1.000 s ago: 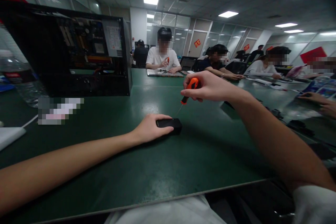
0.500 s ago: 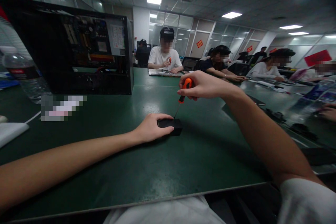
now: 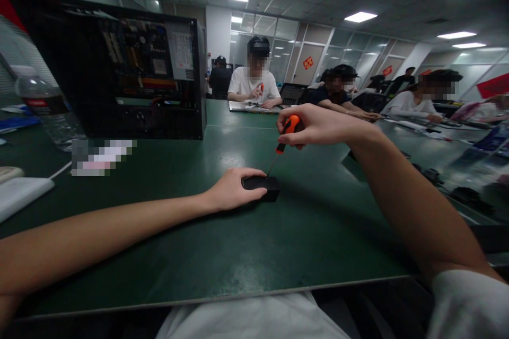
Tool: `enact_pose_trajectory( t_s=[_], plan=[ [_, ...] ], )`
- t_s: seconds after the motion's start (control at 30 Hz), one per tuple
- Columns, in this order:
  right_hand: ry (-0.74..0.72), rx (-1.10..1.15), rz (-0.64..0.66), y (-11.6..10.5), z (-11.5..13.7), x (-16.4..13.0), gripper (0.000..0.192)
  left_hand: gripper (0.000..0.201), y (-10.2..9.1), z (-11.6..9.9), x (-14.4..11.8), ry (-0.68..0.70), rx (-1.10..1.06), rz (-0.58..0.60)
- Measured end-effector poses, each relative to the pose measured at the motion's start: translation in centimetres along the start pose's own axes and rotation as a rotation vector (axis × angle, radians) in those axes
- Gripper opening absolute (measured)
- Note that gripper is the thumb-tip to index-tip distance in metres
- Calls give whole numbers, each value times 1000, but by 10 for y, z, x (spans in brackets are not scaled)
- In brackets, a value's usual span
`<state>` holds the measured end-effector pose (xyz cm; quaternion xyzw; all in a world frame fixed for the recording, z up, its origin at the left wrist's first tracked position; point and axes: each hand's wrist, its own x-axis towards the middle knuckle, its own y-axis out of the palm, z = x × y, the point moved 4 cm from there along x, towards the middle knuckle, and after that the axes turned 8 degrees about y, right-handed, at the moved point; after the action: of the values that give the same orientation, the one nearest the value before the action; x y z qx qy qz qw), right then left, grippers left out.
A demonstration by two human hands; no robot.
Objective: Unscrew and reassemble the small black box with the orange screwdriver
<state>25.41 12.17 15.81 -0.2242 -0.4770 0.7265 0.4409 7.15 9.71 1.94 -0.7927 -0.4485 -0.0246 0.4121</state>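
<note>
A small black box-shaped block (image 3: 271, 189) lies on the green tabletop (image 3: 191, 254). My left hand (image 3: 234, 189) grips it from the left, thumb on the near side and fingers on the far side. Above it, my right hand (image 3: 304, 126) is closed round the orange-and-black handle of a screwdriver (image 3: 292, 125). The thin shaft slants down to the left, and its tip meets the top of the block near its far edge. What exactly the tip touches is too small to make out.
An open black computer case (image 3: 159, 85) stands at the back left. Beside it are a plastic bottle (image 3: 45, 108) and a white device with a cable (image 3: 24, 196). Across the table sits a person in a white shirt (image 3: 238, 82); other people work at the right.
The screwdriver leans a little further to the right at its handle, with its tip still on the block. The whole view has shifted slightly. Both hands keep their grips.
</note>
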Motion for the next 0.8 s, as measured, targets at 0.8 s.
enact_pose_trajectory(
  t_s=[0.8],
  plan=[
    [-231,-182,-60,5,24,-12,31,42,-2,7,5,-68,11,-11]
  ],
)
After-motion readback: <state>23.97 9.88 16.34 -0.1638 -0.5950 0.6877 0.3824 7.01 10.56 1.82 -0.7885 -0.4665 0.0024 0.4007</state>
